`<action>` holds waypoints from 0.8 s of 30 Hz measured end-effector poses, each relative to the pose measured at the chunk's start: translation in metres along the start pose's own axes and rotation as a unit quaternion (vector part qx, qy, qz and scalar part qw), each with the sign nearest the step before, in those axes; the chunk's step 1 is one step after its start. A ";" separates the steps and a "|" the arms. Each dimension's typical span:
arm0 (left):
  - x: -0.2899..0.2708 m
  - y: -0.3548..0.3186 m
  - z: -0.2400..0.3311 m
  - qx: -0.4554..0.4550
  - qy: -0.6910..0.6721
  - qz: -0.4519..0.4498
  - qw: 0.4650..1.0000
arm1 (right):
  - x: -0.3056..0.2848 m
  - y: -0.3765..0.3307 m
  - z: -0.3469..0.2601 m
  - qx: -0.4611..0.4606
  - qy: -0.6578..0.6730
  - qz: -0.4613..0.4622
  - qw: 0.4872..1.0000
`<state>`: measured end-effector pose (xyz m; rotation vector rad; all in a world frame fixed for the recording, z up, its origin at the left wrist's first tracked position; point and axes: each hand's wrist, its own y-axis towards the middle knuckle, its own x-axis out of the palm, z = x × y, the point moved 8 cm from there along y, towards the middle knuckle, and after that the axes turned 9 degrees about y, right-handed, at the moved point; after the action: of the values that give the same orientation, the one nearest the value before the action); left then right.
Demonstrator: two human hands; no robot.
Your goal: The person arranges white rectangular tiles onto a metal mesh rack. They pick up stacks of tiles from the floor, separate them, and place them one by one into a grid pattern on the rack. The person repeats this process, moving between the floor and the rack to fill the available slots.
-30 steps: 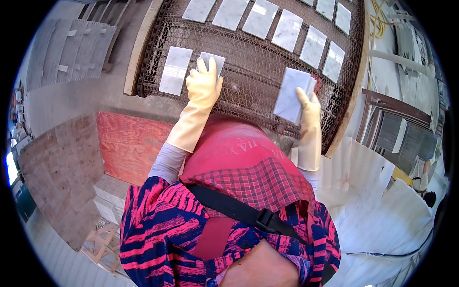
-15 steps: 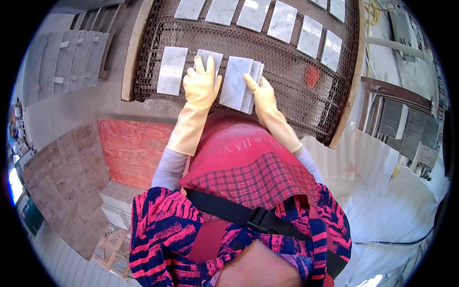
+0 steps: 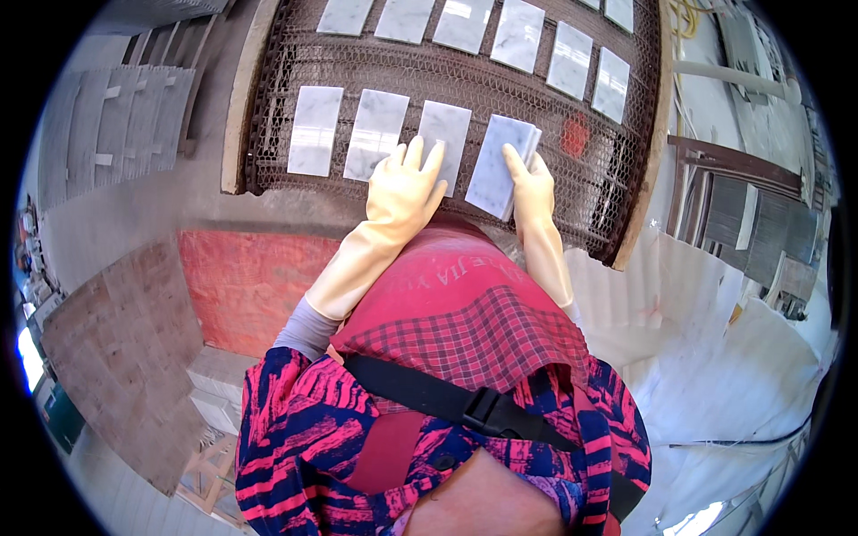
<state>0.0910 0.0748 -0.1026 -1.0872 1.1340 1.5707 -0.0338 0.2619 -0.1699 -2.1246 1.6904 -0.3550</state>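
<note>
Touching a white, grey-veined tile [image 3: 453, 129] with the left hand [image 3: 402, 192]; gripping a stack of similar tiles [image 3: 497, 165] in the right hand [image 3: 534, 186].

Resting a wide-spread glove over the lower left part of that tile, third from left in the near row [image 3: 315, 131] on the mesh belt [image 3: 357, 61]; holding the stack by its right side, thumb on its face, just right of the third tile, unclear whether lifted. Facing a far row of tiles [image 3: 517, 36].

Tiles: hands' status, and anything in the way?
Left hand open over near row's third tile from left. Right hand grips tile stack. Three near-row tiles lie apart. Nothing seen blocking either hand.
</note>
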 end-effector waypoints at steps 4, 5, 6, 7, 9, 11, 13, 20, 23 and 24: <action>0.006 0.005 0.008 0.024 0.000 -0.027 0.999 | -0.002 0.011 0.004 -0.015 -0.006 -0.014 1.000; 0.008 0.006 0.008 0.021 -0.001 -0.042 0.999 | -0.004 0.013 0.008 -0.013 0.000 -0.018 1.000; 0.010 0.006 0.007 0.018 -0.002 -0.056 0.998 | -0.005 0.015 0.012 -0.012 0.007 -0.024 1.000; 0.010 0.005 0.007 0.023 -0.001 -0.045 0.999 | -0.006 0.017 0.017 -0.006 0.014 -0.028 0.999; 0.013 0.005 0.008 0.033 -0.004 -0.033 0.999 | -0.012 0.023 0.022 -0.011 0.023 -0.021 0.999; 0.014 0.005 0.009 0.041 -0.008 -0.034 0.999 | -0.015 0.025 0.025 -0.026 0.020 -0.003 0.999; 0.015 0.006 0.011 0.040 -0.015 -0.061 0.997 | -0.019 0.026 0.026 -0.036 0.010 0.017 0.999; 0.016 0.005 0.007 0.039 -0.010 -0.045 0.998 | -0.057 0.009 0.001 -0.042 -0.005 0.100 0.994; 0.017 0.005 0.006 0.042 -0.012 -0.036 0.998 | -0.086 0.016 0.012 -0.042 -0.054 0.125 0.990; 0.016 0.005 0.007 0.046 -0.010 -0.027 0.999 | -0.092 0.017 0.014 -0.038 -0.055 0.128 0.990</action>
<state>0.0814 0.0837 -0.1159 -1.0303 1.1430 1.4701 -0.0639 0.3499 -0.1860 -1.9075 1.9085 -0.0979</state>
